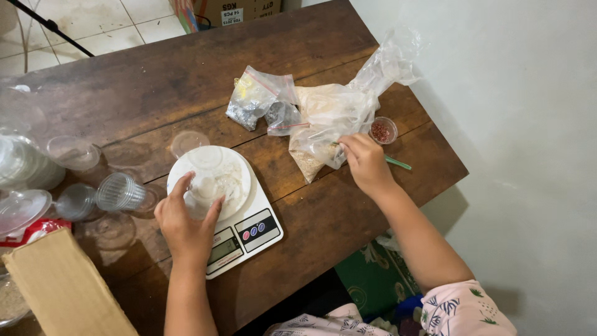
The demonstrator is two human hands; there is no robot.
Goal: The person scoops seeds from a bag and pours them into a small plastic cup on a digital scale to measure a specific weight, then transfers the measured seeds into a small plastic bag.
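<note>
While the left hand (185,225) rests on the white kitchen scale (244,231), its thumb and fingers are curled loosely around a small clear plastic cup (203,188) standing on the scale's round white platform (231,180); the grip is partly open, fingers spread along the cup's sides. Over to the right, the right hand (365,163) is pinched closed on a thin green-handled spoon (397,163), whose handle sticks out to the right of the knuckles while its other end reaches into the mouth of a large clear plastic bag of pale powder (329,115) lying on the dark wooden bench (323,218). Just beside that hand, touching the bag's edge, sits a small clear cup of reddish flakes (382,131). Left of the big bag lie two smaller zip bags (261,99), one with a silvery filling. Near the scale's left side a clear cup lies on its side (119,191), with clear lids (74,152) scattered nearby and a stack of more cups (22,165) at the bench's left edge. A cardboard box corner (62,286) fills the lower left.
</note>
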